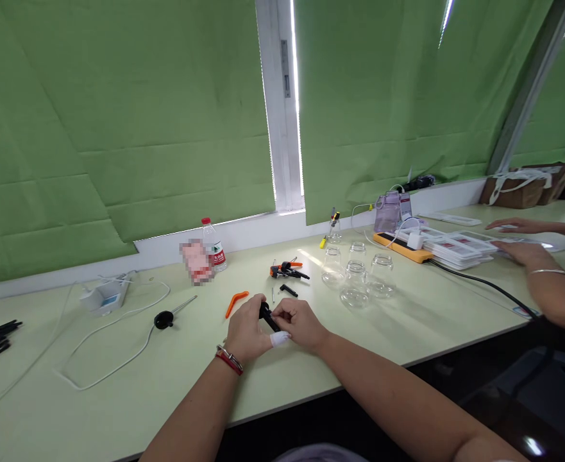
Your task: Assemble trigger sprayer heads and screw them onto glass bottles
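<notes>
My left hand (247, 330) grips a small black part (269, 317), slim and bar-like, between thumb and fingers. White tape wraps the left thumb. From the right, my right hand (301, 324) pinches at the same black part; its fingertips hide whatever small piece they may hold. Just beyond the hands lie an orange curved handle piece (236, 303), a short metal pin (273, 295) and a black angled piece (288, 290). Farther back sits a small pile of black and orange parts (286, 269).
Several glass jars (356, 285) stand to the right, with screwdrivers (334, 224) behind. Beyond are an orange power strip (402, 248) and stacked white frames (455, 250). A co-worker's hands (527, 253) rest at far right. Left are a black-handled screwdriver (163, 319), a cable (113, 378) and a bottle (217, 247).
</notes>
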`<state>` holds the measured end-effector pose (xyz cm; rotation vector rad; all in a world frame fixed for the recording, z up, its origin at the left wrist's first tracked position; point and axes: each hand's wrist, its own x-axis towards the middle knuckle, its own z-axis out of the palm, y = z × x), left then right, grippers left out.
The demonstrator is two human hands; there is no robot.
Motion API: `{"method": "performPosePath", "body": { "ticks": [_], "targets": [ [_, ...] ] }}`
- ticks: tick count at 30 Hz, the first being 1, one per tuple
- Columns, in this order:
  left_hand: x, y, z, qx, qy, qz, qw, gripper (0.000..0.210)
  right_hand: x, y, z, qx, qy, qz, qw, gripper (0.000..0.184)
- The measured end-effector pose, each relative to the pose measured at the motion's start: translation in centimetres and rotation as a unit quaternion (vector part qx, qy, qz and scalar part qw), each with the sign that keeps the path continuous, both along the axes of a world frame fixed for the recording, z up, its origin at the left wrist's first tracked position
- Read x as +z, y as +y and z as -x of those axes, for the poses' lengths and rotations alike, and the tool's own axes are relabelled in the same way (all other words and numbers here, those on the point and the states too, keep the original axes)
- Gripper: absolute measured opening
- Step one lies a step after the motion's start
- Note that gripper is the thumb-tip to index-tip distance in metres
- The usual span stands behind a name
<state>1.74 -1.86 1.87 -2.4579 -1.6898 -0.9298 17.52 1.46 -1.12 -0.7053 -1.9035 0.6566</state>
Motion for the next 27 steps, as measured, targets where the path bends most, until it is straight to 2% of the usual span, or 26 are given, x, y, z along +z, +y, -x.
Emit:
{"method": "performPosePath", "body": {
  "ticks": [9, 14, 27],
  "targets": [
    [-0.28, 0.16, 0.09, -0.005, 0.004, -0.024, 1.0, 0.058, -0.21, 0.07, 0.16, -0.005, 0.004, 0.076, 0.997, 0.007],
    [-0.13, 0.01, 0.04, -0.007, 0.005, -0.026, 1.0, 0.062, -0.52, 0.21, 0.26, -0.003, 0.017, 0.091, 0.996, 0.008],
    [0.39, -0.32, 0.01, 0.007, -0.003, 0.012, 1.0, 0.055, -0.13, 0.23, -0.03, -0.009, -0.022, 0.0, 1.0, 0.015]
  ]
}}
